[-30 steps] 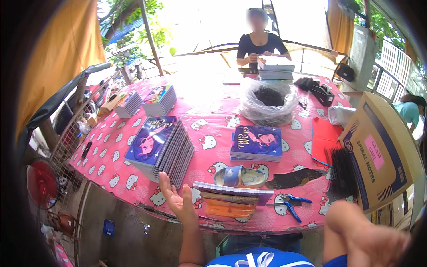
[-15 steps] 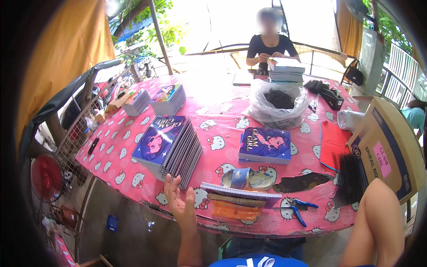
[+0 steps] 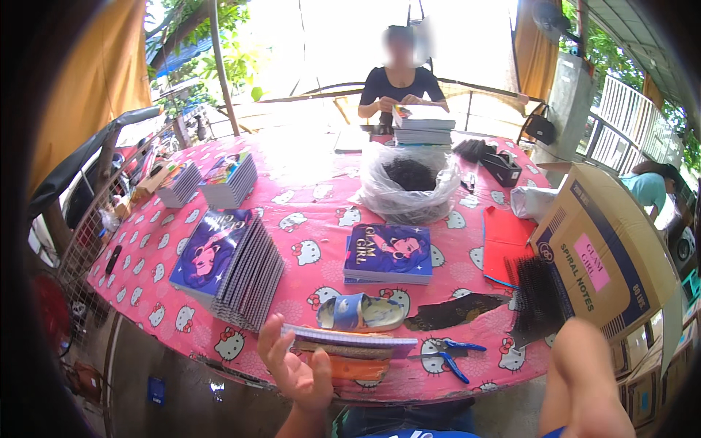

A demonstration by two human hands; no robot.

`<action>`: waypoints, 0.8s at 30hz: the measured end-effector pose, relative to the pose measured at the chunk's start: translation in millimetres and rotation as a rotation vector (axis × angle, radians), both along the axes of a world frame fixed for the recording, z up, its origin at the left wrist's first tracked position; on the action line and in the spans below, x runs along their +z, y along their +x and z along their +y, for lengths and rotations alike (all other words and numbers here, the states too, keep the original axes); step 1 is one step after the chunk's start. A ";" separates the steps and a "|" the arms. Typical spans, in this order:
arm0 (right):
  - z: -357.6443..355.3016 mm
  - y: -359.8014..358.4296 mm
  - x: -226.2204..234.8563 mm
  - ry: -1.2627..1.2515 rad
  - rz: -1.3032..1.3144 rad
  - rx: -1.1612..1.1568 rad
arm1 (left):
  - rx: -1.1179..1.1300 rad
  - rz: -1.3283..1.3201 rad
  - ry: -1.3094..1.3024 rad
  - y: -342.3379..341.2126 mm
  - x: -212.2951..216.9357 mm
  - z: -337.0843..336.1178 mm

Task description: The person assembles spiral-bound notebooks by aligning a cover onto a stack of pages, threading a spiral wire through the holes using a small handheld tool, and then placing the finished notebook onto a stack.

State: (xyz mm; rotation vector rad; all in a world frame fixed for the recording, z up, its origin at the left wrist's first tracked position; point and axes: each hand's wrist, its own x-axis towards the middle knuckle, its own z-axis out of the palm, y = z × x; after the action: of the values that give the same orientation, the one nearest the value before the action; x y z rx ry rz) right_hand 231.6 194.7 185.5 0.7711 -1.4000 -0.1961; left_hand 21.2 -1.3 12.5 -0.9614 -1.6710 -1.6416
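Note:
My left hand [image 3: 298, 372] is raised at the table's near edge, palm turned up, fingers apart and holding nothing. Just beyond and beside it, a purple-edged notebook [image 3: 380, 342] lies along a brown and orange support [image 3: 354, 366]; I cannot tell whether the fingers touch it. At the lower right my bare right arm [image 3: 577, 354] appears bent, its elbow pointing forward; the right hand is out of view. Near the notebook are a patterned slide sandal [image 3: 361, 312] and blue-handled pliers [image 3: 453, 355]. A tall stack of purple-covered notebooks [image 3: 230, 263] stands left of my hand.
A pink patterned cloth covers the table [image 3: 307, 219]. On it are a smaller notebook stack [image 3: 388, 252], a plastic bag of black coils [image 3: 409, 182], loose black spiral coils [image 3: 537, 299] and a red folder [image 3: 504, 244]. A cardboard box [image 3: 606, 248] stands right; a person [image 3: 401, 80] sits opposite.
The view has shifted, so the table things appear further left. My left hand remains open, now closer to the notebook's left end. My right arm stays bent.

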 end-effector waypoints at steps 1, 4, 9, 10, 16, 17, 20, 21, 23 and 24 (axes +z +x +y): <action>10.5 2.3 -6.9 -0.070 -0.056 -0.076 | -0.038 0.043 -0.009 1.0 -1.2 6.5; 75.3 3.2 -52.4 -0.548 -0.278 -0.507 | -0.061 0.098 -0.170 16.6 0.5 23.6; 267.1 36.1 -201.1 -1.284 -0.599 -1.409 | 0.019 0.226 -0.751 31.5 23.8 49.3; 269.5 34.5 -215.2 -1.256 -0.726 -1.749 | -0.023 0.227 -0.875 27.9 22.7 48.3; 293.3 32.0 -274.2 -1.361 -0.710 -1.444 | -0.171 0.262 -0.929 15.4 19.4 52.4; 288.1 19.1 -272.3 -1.390 -0.753 -1.369 | -0.192 0.173 -0.900 16.4 22.5 48.1; 291.6 12.6 -260.1 -1.386 -0.815 -1.366 | -0.231 -0.042 -0.698 18.3 23.5 52.3; 291.8 15.1 -258.2 -1.403 -0.862 -1.371 | -0.250 -0.039 -0.674 17.4 20.4 53.8; 287.5 13.6 -254.5 -1.417 -0.841 -1.417 | -0.265 -0.027 -0.617 12.4 19.1 54.9; 285.2 12.5 -251.7 -1.421 -0.831 -1.436 | -0.264 -0.029 -0.624 12.3 22.1 56.0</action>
State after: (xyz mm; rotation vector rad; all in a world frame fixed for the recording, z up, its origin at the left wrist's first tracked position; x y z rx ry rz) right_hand 244.2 480.0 -66.2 -1.5672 -2.1040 0.0910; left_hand 33.5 54.8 34.6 -1.5109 -2.2098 -1.2980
